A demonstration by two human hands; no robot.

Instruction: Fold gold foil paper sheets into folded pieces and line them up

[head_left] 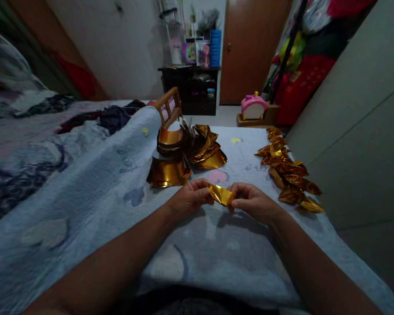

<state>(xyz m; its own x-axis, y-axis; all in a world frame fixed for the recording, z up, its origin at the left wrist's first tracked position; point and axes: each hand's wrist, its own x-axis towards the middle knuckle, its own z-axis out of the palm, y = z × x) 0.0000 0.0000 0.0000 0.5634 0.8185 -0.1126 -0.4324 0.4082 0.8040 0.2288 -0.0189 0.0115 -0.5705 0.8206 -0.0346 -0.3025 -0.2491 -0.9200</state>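
A small piece of gold foil paper [220, 194], partly folded, is pinched between both my hands just above the pale blue blanket [111, 188]. My left hand [188, 197] grips its left end with thumb and fingers. My right hand [254, 202] grips its right end. Just beyond my hands lies a stack of flat gold foil sheets [184, 153], fanned and curled. Along the right edge of the blanket runs a row of folded gold foil pieces [290, 175].
A small wooden frame [168, 107] stands behind the foil stack. Rumpled bedding and dark clothes [111, 117] lie at left. A grey panel [357, 131] rises at right. Beyond are a pink toy [253, 106], a dark shelf unit [192, 87] and a brown door [249, 43].
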